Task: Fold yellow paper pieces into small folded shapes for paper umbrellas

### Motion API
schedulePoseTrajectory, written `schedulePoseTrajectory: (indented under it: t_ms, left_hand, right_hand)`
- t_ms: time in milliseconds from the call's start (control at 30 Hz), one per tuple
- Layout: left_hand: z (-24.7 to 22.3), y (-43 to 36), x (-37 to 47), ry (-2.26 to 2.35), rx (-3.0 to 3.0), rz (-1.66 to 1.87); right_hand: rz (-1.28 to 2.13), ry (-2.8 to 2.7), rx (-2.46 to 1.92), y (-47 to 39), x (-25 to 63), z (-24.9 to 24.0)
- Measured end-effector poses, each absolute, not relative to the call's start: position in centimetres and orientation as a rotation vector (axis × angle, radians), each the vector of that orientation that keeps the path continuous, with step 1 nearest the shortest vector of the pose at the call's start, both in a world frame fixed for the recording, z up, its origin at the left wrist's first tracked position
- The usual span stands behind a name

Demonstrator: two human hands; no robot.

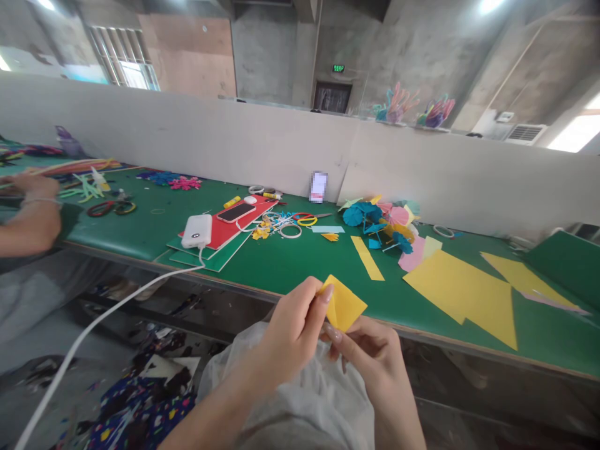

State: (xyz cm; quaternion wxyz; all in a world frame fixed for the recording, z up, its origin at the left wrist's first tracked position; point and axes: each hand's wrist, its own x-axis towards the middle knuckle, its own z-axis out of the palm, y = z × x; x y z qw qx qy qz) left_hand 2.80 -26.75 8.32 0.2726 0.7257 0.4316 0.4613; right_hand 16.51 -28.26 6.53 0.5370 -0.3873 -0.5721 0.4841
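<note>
A small square of folded yellow paper [345, 304], creased down its middle, is held over my lap just in front of the table edge. My left hand [297, 319] pinches its upper left side, thumb on top. At the lower corner, my right hand [370, 353] grips the paper between thumb and fingers; some of those fingers are hidden behind it. Past the hands on the green table lie a yellow paper strip [367, 258], a pale blue paper strip [328, 229] and yellow-handled scissors [308, 220].
Paper umbrellas [370, 215] are heaped at centre right, beside large yellow paper sheets [462, 290]. A power bank [197, 231] with a white cable rests at left near a phone [237, 212] on a red board. Another person's hand [35, 187] works at far left.
</note>
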Motion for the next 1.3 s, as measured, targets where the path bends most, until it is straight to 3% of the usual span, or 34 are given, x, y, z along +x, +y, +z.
schedulePoseTrajectory:
  t_ms: [1300]
  left_hand:
    - [8.33, -26.5, 2.42, 1.103, 2.047, 1.159]
  right_hand:
    - [1.252, -1.288, -0.897, -27.63, 16.54, 6.26]
